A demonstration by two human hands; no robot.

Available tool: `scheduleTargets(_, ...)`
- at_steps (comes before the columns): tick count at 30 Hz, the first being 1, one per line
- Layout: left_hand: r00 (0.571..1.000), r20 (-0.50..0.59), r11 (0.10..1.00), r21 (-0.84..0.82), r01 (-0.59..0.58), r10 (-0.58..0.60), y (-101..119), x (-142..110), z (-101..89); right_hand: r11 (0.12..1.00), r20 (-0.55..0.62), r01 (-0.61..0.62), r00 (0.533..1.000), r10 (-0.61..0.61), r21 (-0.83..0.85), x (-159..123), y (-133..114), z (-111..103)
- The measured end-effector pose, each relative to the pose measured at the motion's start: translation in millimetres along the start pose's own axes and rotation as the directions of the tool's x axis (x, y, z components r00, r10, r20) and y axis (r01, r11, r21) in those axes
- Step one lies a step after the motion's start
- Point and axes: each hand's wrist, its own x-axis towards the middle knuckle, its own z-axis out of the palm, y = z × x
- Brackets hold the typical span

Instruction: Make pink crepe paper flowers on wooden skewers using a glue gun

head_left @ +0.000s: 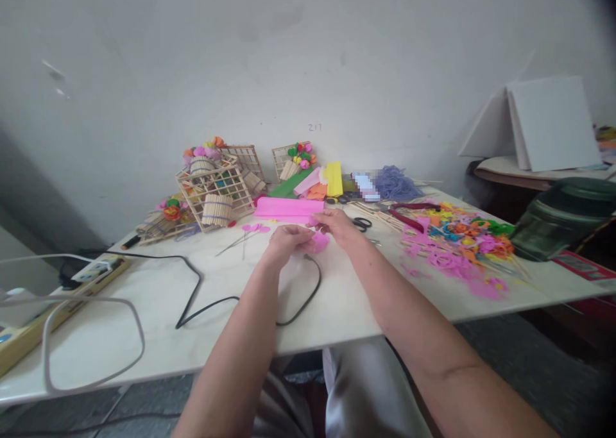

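Both my hands meet over the middle of the white table (120,335). My left hand (287,240) is curled, its fingers pinched on a small pink paper flower piece (318,242). My right hand (337,223) is closed on the same pink piece from the far side. Just beyond them lies a folded pink foam sheet (287,208). Thin sticks with small pink cut-outs (255,229) lie to the left of my hands.
Stick-built baskets with paper flowers (212,188) stand at the back left. Scissors (362,222), red pliers (409,213) and a heap of coloured paper flowers and pink scraps (462,242) lie right. A black cable (192,290), power strip (91,272) and dark green container (563,217) are nearby.
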Motion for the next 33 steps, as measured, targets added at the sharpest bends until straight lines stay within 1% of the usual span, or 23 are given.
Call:
scheduleTargets(3,1.0,0.005,1.0,0.006,0.02,-0.02,0.3,-0.2,1.6,1.0,-0.01,0.016,1.0,-0.016,-0.008,1.5,1.1,-1.2)
scheduleTargets(6,1.0,-0.002,1.0,-0.006,0.01,-0.01,-0.6,0.4,1.4,1.0,-0.005,0.014,1.0,-0.014,0.001,0.2,0.5,-0.4)
scheduleTargets(9,1.0,-0.017,1.0,-0.027,-0.012,0.012,-2.2,1.4,-0.4,1.0,0.057,-0.013,0.998,0.011,0.021,-2.9,-0.8,2.2)
scheduleTargets(11,1.0,-0.017,0.999,-0.037,-0.018,0.018,-2.8,1.9,-1.1,0.999,0.083,-0.044,0.996,0.044,0.004,-4.0,-1.1,4.2)
scheduleTargets(13,1.0,-0.015,0.999,-0.03,-0.023,0.022,-2.3,1.7,-0.7,0.998,0.066,-0.059,0.996,0.061,-0.023,-3.8,-0.7,6.1)
scheduleTargets(15,1.0,-0.019,1.0,-0.004,-0.023,0.023,-0.8,1.0,0.4,0.998,0.013,-0.045,0.999,0.046,-0.041,-2.6,-0.2,7.7)
scheduleTargets(18,0.999,-0.04,0.997,0.077,-0.015,0.018,1.9,0.0,1.5,0.998,-0.072,-0.01,0.997,0.006,-0.055,-0.8,0.4,8.8)
scheduleTargets(23,0.995,-0.076,0.961,0.275,-0.039,0.062,1.8,1.0,-2.6,0.999,-0.104,0.01,0.995,-0.013,-0.033,-0.3,1.1,6.5)
scheduleTargets(27,0.986,-0.115,0.911,0.407,-0.061,0.117,-1.9,3.4,-6.3,1.0,-0.118,0.02,0.993,-0.02,-0.002,-0.1,2.2,3.7)
scheduleTargets(33,0.975,-0.179,0.823,0.568,-0.004,0.128,-3.5,5.8,-6.9,0.999,-0.222,0.035,0.975,-0.029,0.022,4.9,6.6,-0.3)
